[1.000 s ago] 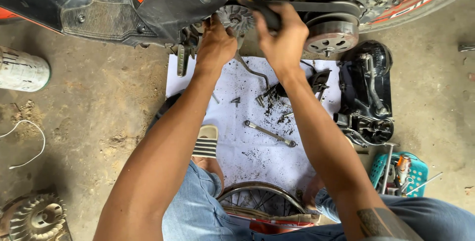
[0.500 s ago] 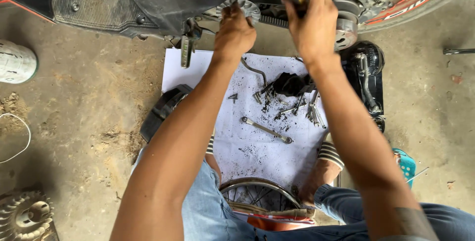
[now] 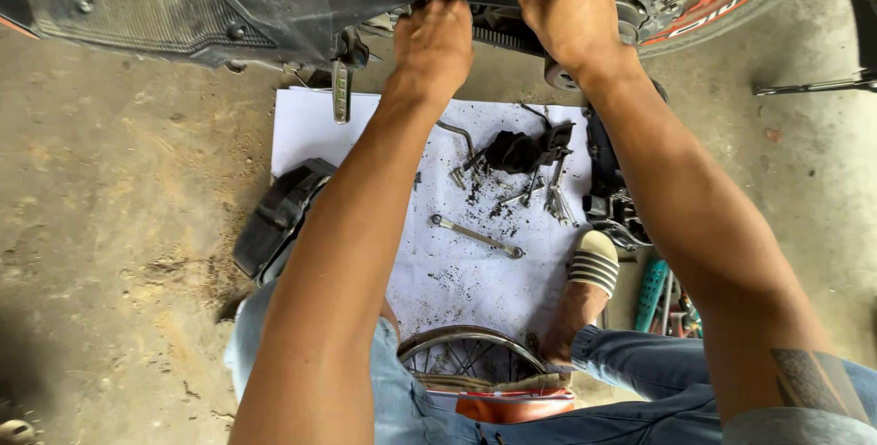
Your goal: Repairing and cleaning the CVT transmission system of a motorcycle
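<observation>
Concrete floor, white sheet, spanner, perhaps bolts

Both arms outstretched; left hand, right hand fingers curled.

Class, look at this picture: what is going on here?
A person sits on a concrete floor, both hands up in a scooter's exposed drive parts. The left hand and right hand press at the drive belt. Below them, a spanner and greasy bolts lie on a white sheet.
</observation>
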